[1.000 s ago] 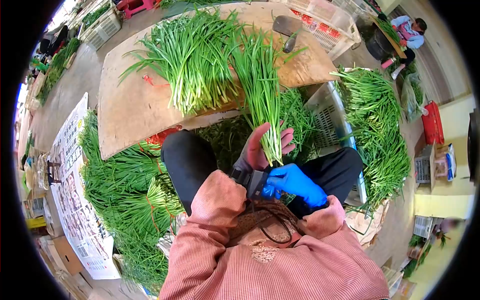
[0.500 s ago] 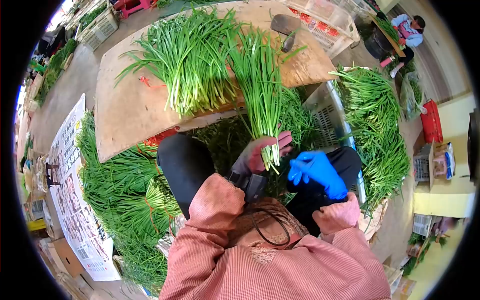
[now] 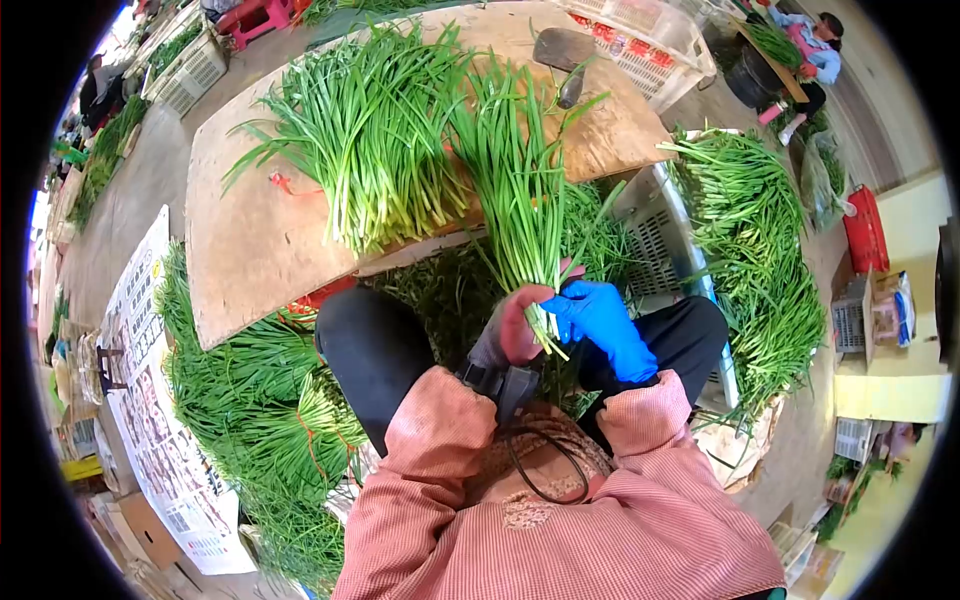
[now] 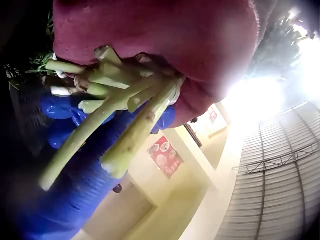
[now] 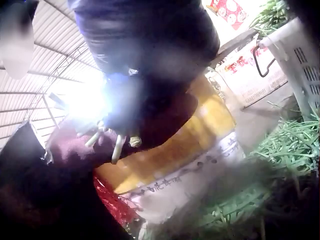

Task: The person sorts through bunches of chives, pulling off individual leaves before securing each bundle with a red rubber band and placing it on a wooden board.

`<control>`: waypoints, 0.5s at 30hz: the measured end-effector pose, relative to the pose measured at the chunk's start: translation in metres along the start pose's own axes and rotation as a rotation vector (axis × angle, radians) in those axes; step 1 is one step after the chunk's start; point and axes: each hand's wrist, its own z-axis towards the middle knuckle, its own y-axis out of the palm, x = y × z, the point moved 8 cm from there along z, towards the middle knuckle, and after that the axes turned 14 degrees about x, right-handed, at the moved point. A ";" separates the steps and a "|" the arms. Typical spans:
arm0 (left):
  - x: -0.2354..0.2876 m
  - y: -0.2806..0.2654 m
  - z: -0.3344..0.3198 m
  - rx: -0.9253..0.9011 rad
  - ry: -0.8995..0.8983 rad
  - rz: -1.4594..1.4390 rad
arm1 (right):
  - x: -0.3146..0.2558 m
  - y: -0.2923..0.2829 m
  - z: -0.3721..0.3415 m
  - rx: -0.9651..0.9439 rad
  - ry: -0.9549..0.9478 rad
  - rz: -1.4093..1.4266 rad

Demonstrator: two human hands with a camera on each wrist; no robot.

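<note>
In the head view my left hand (image 3: 518,325), in a dark pink glove, grips a bunch of garlic chives (image 3: 520,215) near the cut ends. Their leaves reach up onto the wooden board. The right hand (image 3: 598,322), gloved in blue, meets the bunch from the right, its fingers pinching at the stalks beside the left hand. Pale stalk ends (image 4: 117,92) jut from the pink fist in the left wrist view, with curled blue fingers (image 4: 60,120) behind them. The right wrist view is dark and blurred; a few stalk ends (image 5: 118,147) show there.
A large pile of chives (image 3: 375,140) lies on the wooden board (image 3: 250,230), near a broad-bladed tool (image 3: 562,50). Tied bundles (image 3: 260,400) are heaped at left. More chives (image 3: 750,260) fill the right side beside a plastic crate (image 3: 660,230). Another person (image 3: 815,55) sits far right.
My right hand drew away to the right from the stalk ends, then came back to the bunch. The left hand's fingers, spread at first, have closed round the chives.
</note>
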 end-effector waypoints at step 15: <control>-0.002 0.008 0.001 0.351 -0.437 -0.352 | 0.006 -0.035 0.000 0.160 -0.080 0.120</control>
